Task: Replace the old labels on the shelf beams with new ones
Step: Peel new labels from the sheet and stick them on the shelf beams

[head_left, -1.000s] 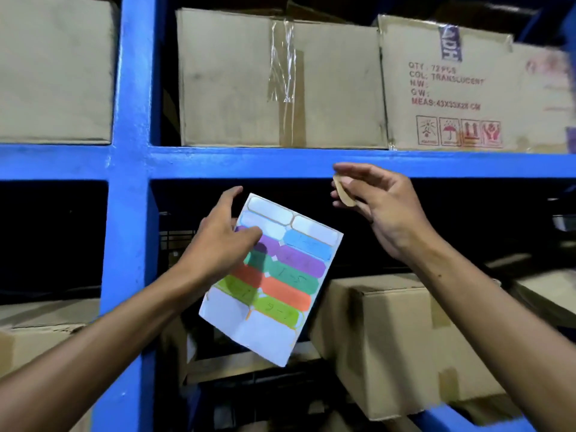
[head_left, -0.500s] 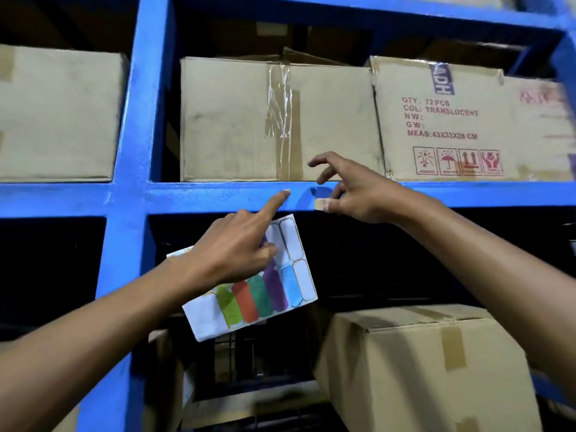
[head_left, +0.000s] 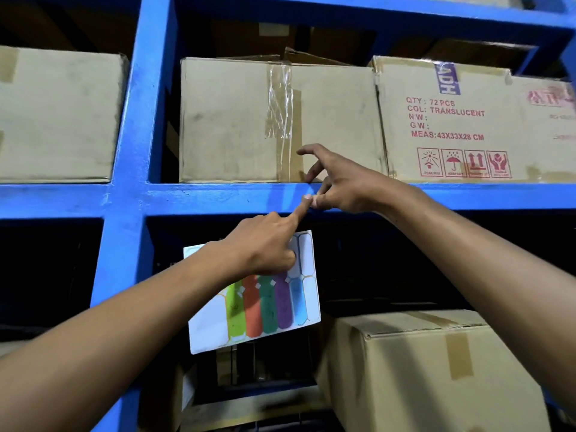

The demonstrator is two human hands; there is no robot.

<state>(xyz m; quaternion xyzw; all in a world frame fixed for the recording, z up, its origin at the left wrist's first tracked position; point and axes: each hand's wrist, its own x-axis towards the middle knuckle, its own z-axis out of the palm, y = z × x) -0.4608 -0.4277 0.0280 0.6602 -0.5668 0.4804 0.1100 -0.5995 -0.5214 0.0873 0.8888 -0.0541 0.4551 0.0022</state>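
Note:
A blue shelf beam [head_left: 218, 198] runs across the middle of the view. My left hand [head_left: 265, 244] holds a white label sheet [head_left: 265, 304] with green, orange, teal, purple and blue labels below the beam, and its index finger points up onto the beam face. My right hand [head_left: 343, 185] pinches a small pale label [head_left: 314, 201] against the beam, right next to that fingertip; most of the label is hidden by the fingers.
A blue upright post [head_left: 137, 135] stands at the left. Cardboard boxes [head_left: 237, 120] sit on the shelf above the beam, one printed "72 PCS" [head_left: 452, 120]. Another carton [head_left: 420, 369] sits on the lower shelf at the right.
My right hand rose from below the beam and pressed the small label onto its face. My left hand lifted the sheet, turned it, and its index finger slid right to touch the label.

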